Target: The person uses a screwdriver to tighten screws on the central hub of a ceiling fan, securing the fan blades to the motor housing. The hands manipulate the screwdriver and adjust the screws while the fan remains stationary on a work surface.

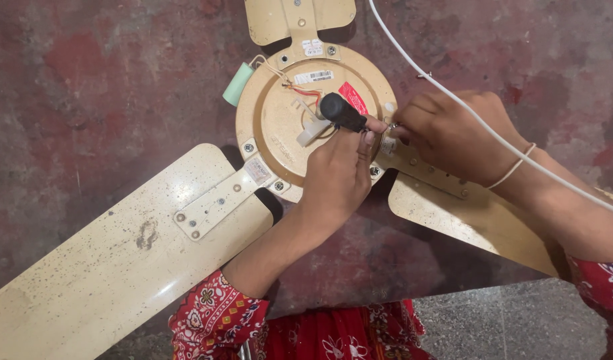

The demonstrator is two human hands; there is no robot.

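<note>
A cream ceiling fan lies on the floor with its round motor housing (280, 127) facing up. My left hand (336, 177) grips a black-handled screwdriver (343, 112), whose tip points down at the housing's right rim. My right hand (453, 133) is just to the right of it. Its fingertips pinch a small metal part (391, 127) where the right blade's bracket (426, 170) meets the housing. The screwdriver's tip is hidden behind my fingers.
Blades stretch to the lower left (106, 267), to the right (466, 220) and to the top (300, 17). A green cylindrical capacitor (238, 85) with wires sits at the housing's upper left. A white cable (413, 60) crosses over my right wrist. The floor (86, 100) is mottled red.
</note>
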